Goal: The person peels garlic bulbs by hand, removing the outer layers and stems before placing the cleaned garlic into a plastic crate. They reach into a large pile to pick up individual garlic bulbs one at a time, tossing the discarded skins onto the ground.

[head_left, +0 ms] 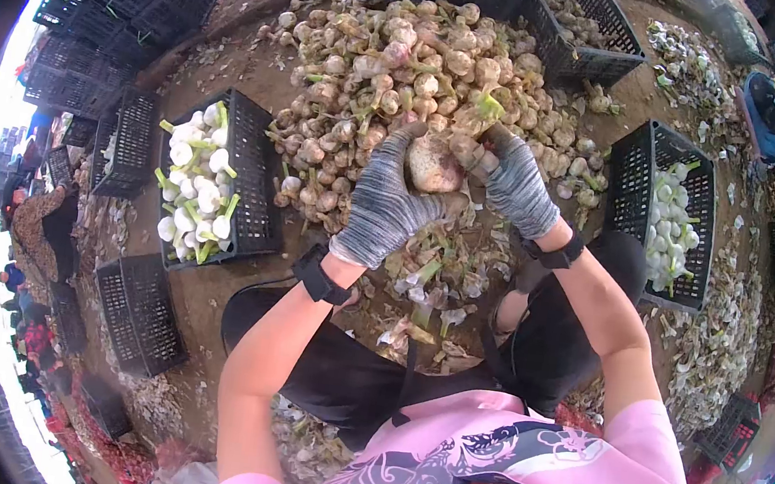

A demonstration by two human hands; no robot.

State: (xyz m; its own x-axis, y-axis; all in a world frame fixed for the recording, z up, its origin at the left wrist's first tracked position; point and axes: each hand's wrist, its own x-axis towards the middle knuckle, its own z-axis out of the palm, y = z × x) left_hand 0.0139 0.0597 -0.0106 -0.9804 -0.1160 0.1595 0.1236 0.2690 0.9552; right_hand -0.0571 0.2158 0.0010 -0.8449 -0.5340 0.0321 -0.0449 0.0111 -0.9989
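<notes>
At twelve o'clock, a garlic bulb (434, 165) sits pinched in the gloved left hand (385, 192), likely light, firm and papery-slick, best held round its fat body; the gloved right hand (518, 182) curls alongside, its grip unclear.

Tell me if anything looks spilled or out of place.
Loose peelings litter the ground on the near side of the garlic pile, looking spilled, though probably just trimming waste. Nothing else clearly stands out.
</notes>
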